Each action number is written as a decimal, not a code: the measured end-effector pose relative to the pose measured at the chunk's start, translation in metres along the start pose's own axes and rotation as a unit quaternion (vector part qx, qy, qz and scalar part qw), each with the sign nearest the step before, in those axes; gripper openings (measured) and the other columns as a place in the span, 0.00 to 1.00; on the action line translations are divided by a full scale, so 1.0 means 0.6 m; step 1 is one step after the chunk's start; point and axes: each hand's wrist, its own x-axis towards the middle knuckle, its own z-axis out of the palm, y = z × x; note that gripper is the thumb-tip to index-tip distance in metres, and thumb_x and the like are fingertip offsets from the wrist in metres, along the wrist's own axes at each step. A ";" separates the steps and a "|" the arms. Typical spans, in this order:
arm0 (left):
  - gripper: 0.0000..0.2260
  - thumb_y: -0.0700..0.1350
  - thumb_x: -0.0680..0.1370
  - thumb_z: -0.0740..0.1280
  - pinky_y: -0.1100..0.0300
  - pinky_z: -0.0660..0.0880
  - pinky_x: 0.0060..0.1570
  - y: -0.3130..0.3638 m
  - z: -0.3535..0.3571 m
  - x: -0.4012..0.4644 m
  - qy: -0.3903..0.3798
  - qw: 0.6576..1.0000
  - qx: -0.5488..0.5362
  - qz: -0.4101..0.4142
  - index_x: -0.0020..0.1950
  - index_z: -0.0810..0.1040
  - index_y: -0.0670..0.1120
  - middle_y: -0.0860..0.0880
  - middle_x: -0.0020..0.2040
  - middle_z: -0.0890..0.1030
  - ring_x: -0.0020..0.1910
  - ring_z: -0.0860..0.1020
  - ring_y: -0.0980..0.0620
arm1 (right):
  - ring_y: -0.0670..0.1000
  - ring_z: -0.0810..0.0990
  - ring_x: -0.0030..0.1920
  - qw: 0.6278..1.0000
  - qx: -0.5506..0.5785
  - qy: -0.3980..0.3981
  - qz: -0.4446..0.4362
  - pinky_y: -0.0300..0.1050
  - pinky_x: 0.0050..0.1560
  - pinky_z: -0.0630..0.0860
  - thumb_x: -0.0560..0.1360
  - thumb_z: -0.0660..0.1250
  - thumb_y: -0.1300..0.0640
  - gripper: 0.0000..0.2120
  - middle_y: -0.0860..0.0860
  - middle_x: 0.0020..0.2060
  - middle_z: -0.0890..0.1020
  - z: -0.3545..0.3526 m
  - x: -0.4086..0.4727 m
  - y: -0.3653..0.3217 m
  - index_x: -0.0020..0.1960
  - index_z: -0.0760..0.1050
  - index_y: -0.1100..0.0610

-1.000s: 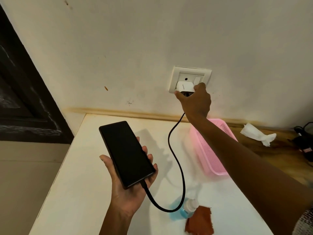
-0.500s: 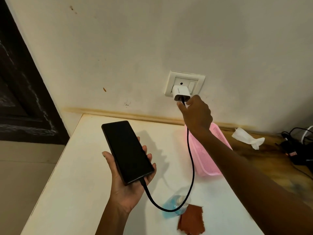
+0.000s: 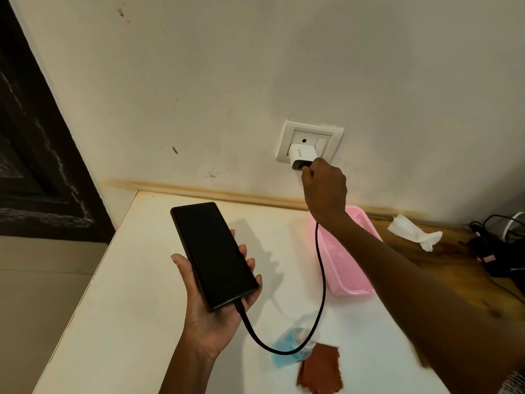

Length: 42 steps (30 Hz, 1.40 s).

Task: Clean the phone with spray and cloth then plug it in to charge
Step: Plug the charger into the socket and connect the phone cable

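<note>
A black phone with a dark screen lies face up in my left hand, held above the white table. A black cable runs from the phone's near end in a loop up to a white charger that sits in the wall socket. My right hand pinches the cable plug at the charger's underside. A blue spray bottle lies on the table near the front, partly under a rust-red cloth.
A pink perforated basket stands on the table under my right forearm. A crumpled white tissue and black cables lie on the wooden surface at the right. A dark door frame fills the left.
My right hand dropped from the top of the charger to its underside and now grips the cable plug there. The phone in my left hand has stayed about where it was.
</note>
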 end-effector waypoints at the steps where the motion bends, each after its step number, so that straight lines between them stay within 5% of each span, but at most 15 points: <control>1: 0.40 0.73 0.66 0.64 0.49 0.77 0.53 0.000 0.000 0.000 0.001 1.000 0.002 -0.001 0.71 0.69 0.51 0.46 0.55 0.79 0.51 0.79 0.47 | 0.59 0.79 0.45 1.000 0.003 0.000 0.004 0.48 0.40 0.73 0.79 0.57 0.57 0.12 0.61 0.47 0.82 0.001 -0.001 -0.002 0.53 0.74 0.64; 8: 0.39 0.73 0.66 0.64 0.50 0.77 0.54 -0.001 0.000 0.001 0.002 1.000 0.001 -0.004 0.71 0.69 0.51 0.46 0.55 0.78 0.51 0.79 0.47 | 0.59 0.79 0.44 1.000 0.020 -0.008 0.002 0.44 0.36 0.67 0.78 0.59 0.56 0.11 0.60 0.45 0.82 -0.002 0.003 0.006 0.49 0.75 0.63; 13: 0.40 0.73 0.66 0.63 0.49 0.77 0.52 -0.002 -0.002 0.003 0.004 1.000 -0.001 -0.007 0.72 0.68 0.51 0.46 0.55 0.78 0.51 0.79 0.47 | 0.56 0.77 0.40 0.999 0.050 -0.003 0.007 0.46 0.35 0.71 0.78 0.58 0.52 0.12 0.55 0.41 0.81 0.000 -0.002 0.012 0.46 0.74 0.59; 16: 0.41 0.73 0.65 0.64 0.49 0.77 0.52 -0.001 -0.006 0.004 0.004 1.000 0.001 -0.003 0.72 0.68 0.51 0.46 0.55 0.79 0.51 0.79 0.47 | 0.53 0.74 0.34 0.994 0.106 0.035 0.015 0.39 0.29 0.62 0.78 0.58 0.50 0.12 0.50 0.34 0.77 -0.002 -0.007 0.028 0.40 0.71 0.55; 19: 0.42 0.73 0.65 0.64 0.49 0.77 0.52 0.000 -0.007 0.005 -0.001 1.000 0.001 -0.001 0.72 0.68 0.51 0.46 0.55 0.79 0.52 0.79 0.47 | 0.52 0.77 0.41 0.988 0.129 0.088 -0.006 0.37 0.32 0.64 0.76 0.59 0.58 0.06 0.52 0.45 0.79 0.002 -0.013 0.049 0.49 0.74 0.57; 22: 0.42 0.74 0.65 0.63 0.48 0.77 0.53 0.000 -0.008 0.005 -0.002 1.000 -0.002 -0.002 0.72 0.68 0.50 0.46 0.56 0.79 0.52 0.79 0.47 | 0.56 0.72 0.55 0.997 -0.021 0.010 -0.079 0.42 0.37 0.68 0.71 0.63 0.64 0.24 0.55 0.70 0.64 0.010 -0.015 0.068 0.66 0.66 0.58; 24: 0.42 0.74 0.65 0.62 0.49 0.77 0.53 0.000 -0.007 0.005 -0.001 1.000 -0.005 -0.003 0.72 0.68 0.50 0.46 0.56 0.78 0.52 0.79 0.47 | 0.57 0.70 0.53 0.983 -0.112 -0.048 -0.135 0.45 0.34 0.69 0.68 0.64 0.66 0.34 0.54 0.76 0.51 0.016 -0.016 0.074 0.72 0.57 0.61; 33: 0.42 0.74 0.65 0.63 0.51 0.77 0.54 0.001 -0.005 0.005 -0.001 1.000 -0.013 -0.010 0.72 0.67 0.50 0.46 0.56 0.78 0.52 0.78 0.47 | 0.55 0.68 0.40 0.969 -0.189 -0.116 -0.111 0.45 0.32 0.67 0.66 0.66 0.65 0.45 0.52 0.75 0.36 0.052 0.004 0.076 0.75 0.45 0.57; 42: 0.41 0.74 0.65 0.62 0.50 0.77 0.54 0.001 -0.007 0.003 -0.009 1.000 -0.020 -0.016 0.71 0.67 0.51 0.46 0.56 0.78 0.52 0.78 0.47 | 0.57 0.71 0.44 0.970 -0.176 -0.139 -0.093 0.49 0.38 0.74 0.65 0.68 0.63 0.47 0.51 0.74 0.34 0.069 0.009 0.078 0.75 0.44 0.54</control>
